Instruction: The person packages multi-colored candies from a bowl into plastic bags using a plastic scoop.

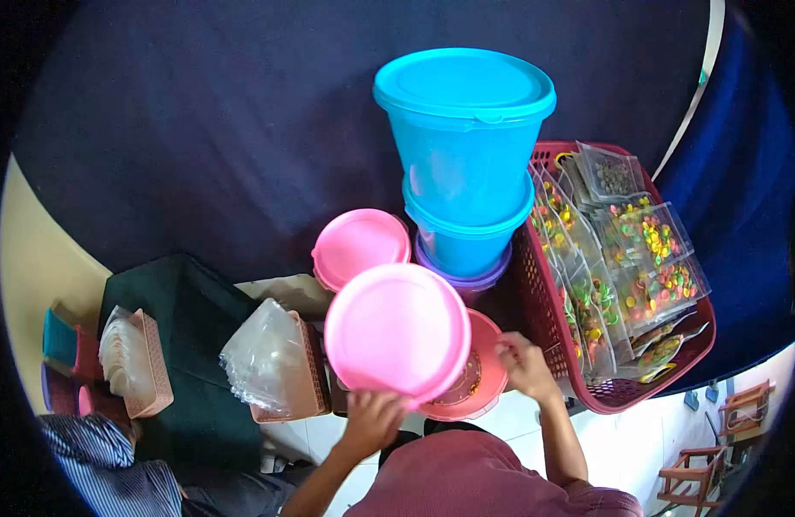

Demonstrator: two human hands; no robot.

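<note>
Near the middle, my left hand [376, 422] grips the near edge of a round pink lid [397, 332]. The lid is raised and covers the left part of an uncovered pink tub [479, 396]. Small dark and orange bits show at the tub's bottom, too blurred to name. At the tub's right rim is my right hand [528, 366], its fingers curled in against the edge. Part of the tub is hidden under the lid, and the left fingers beneath the lid cannot be seen.
Behind stand stacked blue tubs [466, 146] and a lidded pink tub [361, 246]. A maroon basket [606, 398] of clear packets with colorful pieces [656, 241] is at right. Left are a basket of plastic bags [268, 358], another small basket [156, 366] and a person's striped sleeve [113, 465].
</note>
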